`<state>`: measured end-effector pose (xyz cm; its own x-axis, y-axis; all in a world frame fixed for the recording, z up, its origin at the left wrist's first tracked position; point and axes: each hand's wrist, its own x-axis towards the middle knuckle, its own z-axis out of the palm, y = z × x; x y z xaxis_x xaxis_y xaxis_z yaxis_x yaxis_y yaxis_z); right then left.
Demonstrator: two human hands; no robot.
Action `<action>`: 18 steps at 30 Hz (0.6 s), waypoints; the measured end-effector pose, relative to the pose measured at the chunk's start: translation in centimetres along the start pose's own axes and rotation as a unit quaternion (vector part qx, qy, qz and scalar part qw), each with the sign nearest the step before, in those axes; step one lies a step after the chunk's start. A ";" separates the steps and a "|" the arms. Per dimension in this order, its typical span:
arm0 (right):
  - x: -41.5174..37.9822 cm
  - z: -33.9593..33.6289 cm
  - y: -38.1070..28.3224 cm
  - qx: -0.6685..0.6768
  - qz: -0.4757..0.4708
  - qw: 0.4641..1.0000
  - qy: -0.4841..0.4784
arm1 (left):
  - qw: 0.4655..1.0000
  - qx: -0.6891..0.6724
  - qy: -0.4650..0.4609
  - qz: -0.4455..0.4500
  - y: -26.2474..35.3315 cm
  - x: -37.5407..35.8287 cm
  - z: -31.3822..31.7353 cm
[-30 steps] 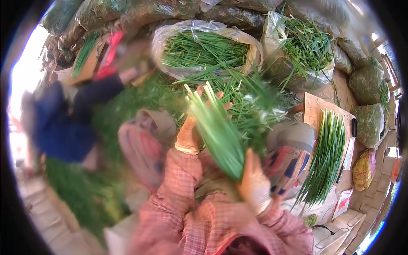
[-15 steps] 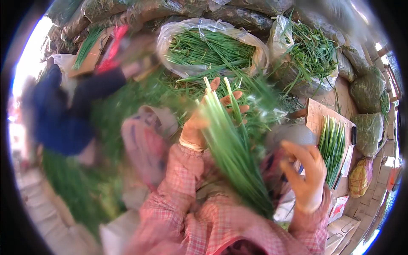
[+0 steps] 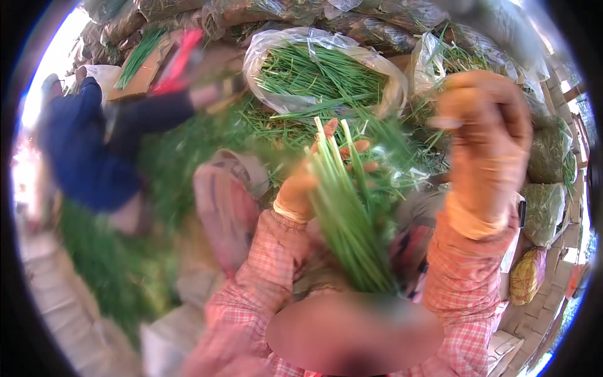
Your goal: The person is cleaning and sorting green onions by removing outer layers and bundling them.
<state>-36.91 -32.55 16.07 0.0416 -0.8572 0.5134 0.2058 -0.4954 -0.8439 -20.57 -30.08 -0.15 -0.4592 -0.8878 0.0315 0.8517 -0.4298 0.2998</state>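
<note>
My left hand (image 3: 301, 188), in an orange-tan glove, grips a bunch of chives (image 3: 355, 229) near its white stalk ends. The white ends point up and the green leaves hang down toward my lap. Some fingertips show behind the stalks. My right hand (image 3: 487, 125), gloved alike, is raised at the right, apart from the bunch. Its fingers are curled together, and a small pale spot shows at the fingertips, too blurred to name. Loose green leaves (image 3: 402, 141) lie beyond the bunch.
An open plastic bag of chives (image 3: 323, 75) stands ahead, with filled bags (image 3: 370, 38) stacked behind. At left a person in dark blue (image 3: 94, 157) works near a board with chives (image 3: 141, 60). A yellow net bag (image 3: 527, 276) lies at right.
My right hand has risen from beside the bunch to the upper right, its fingers closing; its arm now covers the board of chives there. My left hand keeps its hold.
</note>
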 end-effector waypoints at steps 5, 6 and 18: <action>-3.1 -8.9 1.9 -0.397 0.008 0.918 -0.005 | 0.997 0.056 -0.001 0.061 -0.4 -1.2 -0.4; -4.7 -10.1 1.6 -0.729 -0.007 0.668 -0.150 | 0.996 0.055 0.005 0.064 -0.5 -1.4 -0.3; -14.8 -5.2 2.8 -0.454 0.052 0.868 -0.195 | 0.997 -0.018 -0.020 0.077 -1.1 -2.2 -1.3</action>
<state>-42.04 -22.03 5.32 0.3789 -0.8782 0.2920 -0.6658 -0.4778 -0.5731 -20.18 -27.87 -1.76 -0.3312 -0.9367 0.1138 0.9211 -0.2949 0.2540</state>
